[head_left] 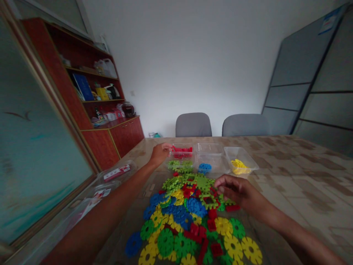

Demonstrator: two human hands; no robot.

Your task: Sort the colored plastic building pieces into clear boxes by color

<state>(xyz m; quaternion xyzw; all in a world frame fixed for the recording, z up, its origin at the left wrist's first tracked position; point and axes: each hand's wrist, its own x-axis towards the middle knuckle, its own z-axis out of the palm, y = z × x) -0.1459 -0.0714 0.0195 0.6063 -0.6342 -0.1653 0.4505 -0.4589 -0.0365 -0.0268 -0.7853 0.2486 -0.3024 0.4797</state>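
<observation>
My left hand reaches to the left end of a clear divided container, its fingers pinched at a red plastic building piece by the rim. More red pieces lie in that back compartment, with green pieces in front and blue ones to the right. My right hand is curled over the right edge of the heap, fingertips together near green and red pieces; whatever they grip is hidden. The heap holds yellow discs, blue discs, green square-cut pieces and red blocks.
A clear tub with yellow pieces stands at the right of the divided container. Clear plastic packages lie along the left table edge. Two grey chairs stand behind the table; a reddish cabinet is at the left.
</observation>
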